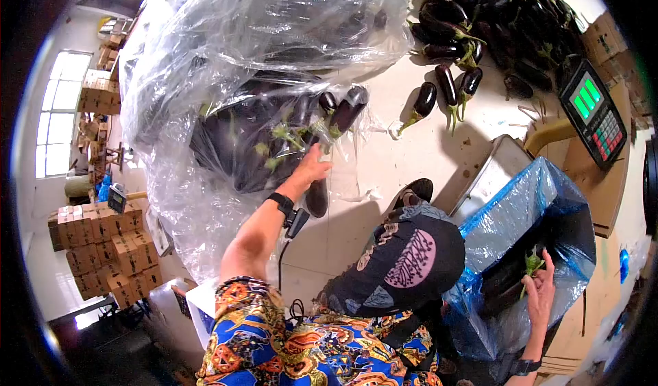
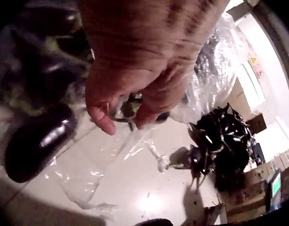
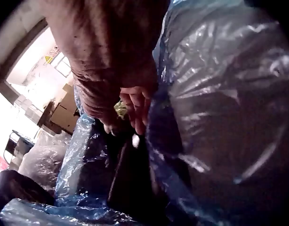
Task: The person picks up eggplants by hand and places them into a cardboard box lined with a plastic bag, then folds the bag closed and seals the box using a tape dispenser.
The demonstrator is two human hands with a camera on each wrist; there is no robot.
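Observation:
My left hand [image 1: 314, 165] reaches to the open edge of a big clear plastic bag [image 1: 267, 26] full of eggplants. In the left wrist view its thumb and fingers pinch the green stem of an eggplant [image 2: 130, 109], whose body is mostly hidden behind the hand. Another dark eggplant [image 1: 317, 198] lies just below that hand. On the right, my right hand [image 1: 540, 295] holds an eggplant [image 1: 502, 283] by its green cap, inside a box lined with blue plastic [image 1: 504, 204]. Its dark body points down into the liner in the right wrist view.
A large heap of eggplants [image 1: 507, 22] lies at the back right, with several loose ones [image 1: 425, 99] before it. A scale display [image 1: 593, 112] stands beside the box. My knee [image 1: 404, 262] is between the hands. Stacked cartons [image 1: 110, 249] stand far left.

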